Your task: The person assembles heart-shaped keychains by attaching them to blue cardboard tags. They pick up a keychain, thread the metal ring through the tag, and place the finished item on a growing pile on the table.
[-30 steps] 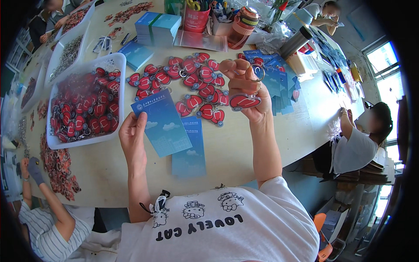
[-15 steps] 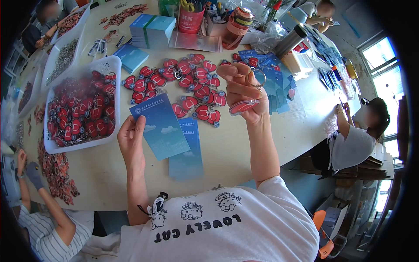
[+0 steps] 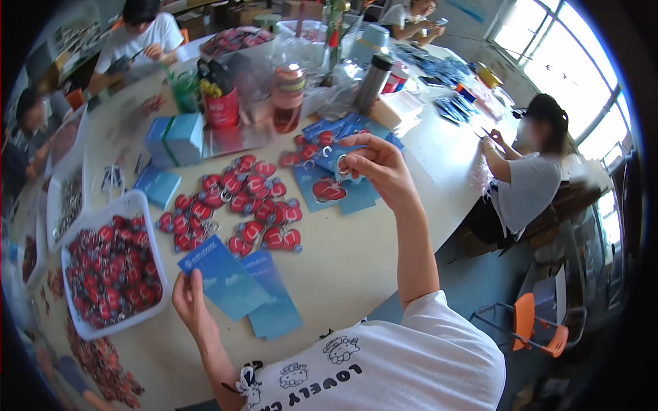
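My left hand [image 3: 188,301] is closed on a blue card [image 3: 226,277] printed with clouds, thumb on its front. Partly beneath that card, another blue card [image 3: 274,301] lies on the table. My right hand [image 3: 380,168] pinches the metal ring of a keychain, whose red charm [image 3: 329,190] hangs below the fingers. Behind it spread several blue cards [image 3: 356,198], some with red charms on them. A loose heap of red keychains [image 3: 240,185] covers the table between my hands.
A white basket [image 3: 161,274] full of red keychains stands at the left, beside a tray of metal rings [image 3: 67,205]. Farther back are a banded card stack [image 3: 175,140], a red pen cup [image 3: 223,109], a drink bottle [image 3: 286,99] and a steel flask [image 3: 373,85]. Other people sit around the table.
My right hand with the keychain has moved away from me, over the spread cards. The view has swung, shifting the table's things left and down. My left hand still holds its card.
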The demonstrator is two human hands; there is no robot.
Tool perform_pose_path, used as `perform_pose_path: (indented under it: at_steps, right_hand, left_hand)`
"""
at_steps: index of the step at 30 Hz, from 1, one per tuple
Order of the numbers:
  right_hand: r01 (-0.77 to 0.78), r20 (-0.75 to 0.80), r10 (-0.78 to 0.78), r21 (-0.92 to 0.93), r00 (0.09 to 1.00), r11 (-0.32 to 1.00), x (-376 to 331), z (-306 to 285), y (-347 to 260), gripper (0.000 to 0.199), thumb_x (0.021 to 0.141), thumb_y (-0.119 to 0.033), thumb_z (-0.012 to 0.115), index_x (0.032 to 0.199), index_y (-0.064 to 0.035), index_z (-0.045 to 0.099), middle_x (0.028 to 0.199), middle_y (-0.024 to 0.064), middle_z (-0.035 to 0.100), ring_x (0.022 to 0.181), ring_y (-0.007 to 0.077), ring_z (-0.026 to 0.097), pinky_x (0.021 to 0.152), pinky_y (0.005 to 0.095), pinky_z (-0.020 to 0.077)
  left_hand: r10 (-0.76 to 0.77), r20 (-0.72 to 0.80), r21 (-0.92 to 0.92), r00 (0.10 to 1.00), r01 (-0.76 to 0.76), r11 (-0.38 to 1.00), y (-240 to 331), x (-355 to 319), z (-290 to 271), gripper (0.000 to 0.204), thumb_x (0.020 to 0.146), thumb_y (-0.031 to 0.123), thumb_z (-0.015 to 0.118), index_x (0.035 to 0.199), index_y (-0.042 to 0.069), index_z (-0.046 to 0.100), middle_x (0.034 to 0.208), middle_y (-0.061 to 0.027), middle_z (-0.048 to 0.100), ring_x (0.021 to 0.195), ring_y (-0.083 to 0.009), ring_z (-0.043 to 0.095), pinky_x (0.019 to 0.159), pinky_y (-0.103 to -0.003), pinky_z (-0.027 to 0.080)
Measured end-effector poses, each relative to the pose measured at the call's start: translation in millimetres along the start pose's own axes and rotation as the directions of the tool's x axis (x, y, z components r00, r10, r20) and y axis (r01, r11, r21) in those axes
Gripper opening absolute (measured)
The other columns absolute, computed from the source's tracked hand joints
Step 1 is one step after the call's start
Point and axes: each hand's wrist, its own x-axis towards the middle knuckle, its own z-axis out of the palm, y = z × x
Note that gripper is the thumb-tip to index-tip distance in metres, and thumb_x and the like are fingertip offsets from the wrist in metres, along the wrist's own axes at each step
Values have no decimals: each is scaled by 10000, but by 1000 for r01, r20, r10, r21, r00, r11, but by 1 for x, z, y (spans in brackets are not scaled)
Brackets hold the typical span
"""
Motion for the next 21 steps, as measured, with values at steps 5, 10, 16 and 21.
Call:
perform_pose_path:
  at_steps: [5,10,16,21]
  right_hand:
    - [-9,-266,-105,-395,958,919,-17,-63,-21,261,881,-90,628,1125,-2,597,958,86,699,870,119,657,694,210,466]
    - [108,-431,-138,-93,892,990,-36,-137,-30,360,895,-104,602,1220,37,540,1090,129,656,974,172,641,823,265,515]
    - [139,-515,-122,-5,849,990,-43,-186,-43,366,910,-94,602,1242,37,525,1124,144,641,1042,197,633,875,237,522]
    - [179,-531,-152,-1,834,984,-47,-212,-40,363,876,-79,647,1206,39,550,1106,154,648,1021,204,644,855,227,534]
  left_hand:
    - [24,60,21,998,-25,999,5,-5,7,139,941,136,569,949,2,608,895,-10,612,836,-73,525,796,-232,392]
    - [27,131,21,991,-30,999,-4,-2,8,144,944,144,564,938,8,611,897,-12,618,829,-69,530,791,-228,394]
    - [30,103,34,994,-34,999,1,-9,14,145,947,147,559,948,10,607,912,-14,628,827,-70,544,778,-229,407]
    - [-7,116,17,993,5,1000,7,-18,22,147,945,129,555,984,-3,607,934,-23,634,844,-83,561,780,-236,422]
